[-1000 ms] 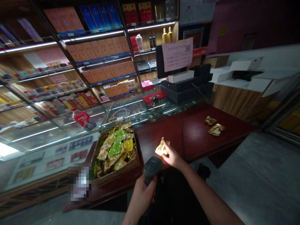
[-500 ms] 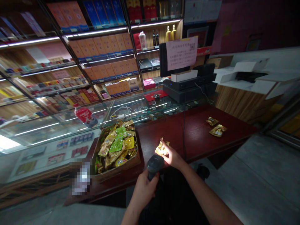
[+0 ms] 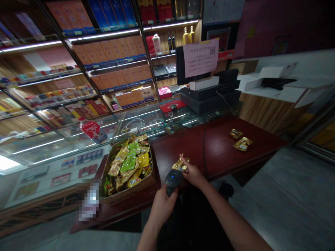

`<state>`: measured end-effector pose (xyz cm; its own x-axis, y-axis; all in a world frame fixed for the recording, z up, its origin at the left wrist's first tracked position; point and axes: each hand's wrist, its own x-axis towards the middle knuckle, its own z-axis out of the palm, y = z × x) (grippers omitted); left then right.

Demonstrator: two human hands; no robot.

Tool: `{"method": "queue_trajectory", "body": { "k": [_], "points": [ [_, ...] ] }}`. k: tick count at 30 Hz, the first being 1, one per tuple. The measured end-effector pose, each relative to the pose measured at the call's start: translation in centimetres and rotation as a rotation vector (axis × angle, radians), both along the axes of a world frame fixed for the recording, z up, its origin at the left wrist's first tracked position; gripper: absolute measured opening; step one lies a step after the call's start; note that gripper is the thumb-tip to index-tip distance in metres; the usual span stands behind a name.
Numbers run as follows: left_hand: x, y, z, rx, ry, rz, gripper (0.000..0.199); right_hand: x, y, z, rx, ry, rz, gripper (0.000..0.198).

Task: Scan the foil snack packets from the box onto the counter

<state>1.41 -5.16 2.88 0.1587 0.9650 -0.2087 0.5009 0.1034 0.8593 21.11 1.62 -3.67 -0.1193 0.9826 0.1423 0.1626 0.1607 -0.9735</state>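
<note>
The gold packet (image 3: 178, 164) lies on the tabletop (image 3: 220, 150) just below and right of the middle of the frame, and your right hand (image 3: 195, 174) touches it from the right. Your index finger stretches over the packet and your thumb sits near its lower edge; you cannot tell from here whether that grip pinches it. Your left hand (image 3: 163, 204), at lower centre, has its grip wrapped around the handle of a dark scanner (image 3: 173, 178), whose head sits just below the packet and shows a small blue light.

Left of your hands stands an open cardboard box (image 3: 128, 194), heaped with gold, green and yellow packets (image 3: 131, 160). A dark cable (image 3: 204, 146) runs down the tabletop to the right of your packet. Farther right, two more gold packets (image 3: 242, 143) lie near each other. Beyond, a red-labelled bottle (image 3: 92, 129) stands at centre left on the glass display case (image 3: 57, 146); at upper right of centre, a printed sheet (image 3: 201, 58) covers part of the monitor (image 3: 180, 66).
</note>
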Motion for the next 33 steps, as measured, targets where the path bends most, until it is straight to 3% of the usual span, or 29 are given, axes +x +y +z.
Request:
{"method": "queue_trajectory", "body": {
  "k": [10, 20, 27, 30, 33],
  "points": [
    [0.3, -0.1, 0.2, -0.001, -0.004, -0.022, 0.028, -0.4, 0.2, 0.1, -0.010, 0.043, -0.041, 0.100],
    [-0.1, -0.8, 0.0, -0.066, -0.133, 0.018, 0.040, -0.2, -0.4, 0.4, -0.008, 0.113, -0.017, 0.095],
    [-1.9, 0.0, -2.3, -0.102, -0.246, 0.168, 0.043, 0.6, 1.4, -1.1, 0.005, 0.240, -0.191, 0.124],
    [-2.5, 0.7, -3.4, -0.155, -0.309, 0.209, 0.044, 0.1, 2.6, 0.1, 0.003, 0.229, -0.213, 0.125],
    [-2.7, 1.0, -3.9, -0.172, -0.361, 0.195, 0.045, -2.2, 3.9, 3.4, 0.033, 0.194, -0.144, 0.117]
  ]
}}
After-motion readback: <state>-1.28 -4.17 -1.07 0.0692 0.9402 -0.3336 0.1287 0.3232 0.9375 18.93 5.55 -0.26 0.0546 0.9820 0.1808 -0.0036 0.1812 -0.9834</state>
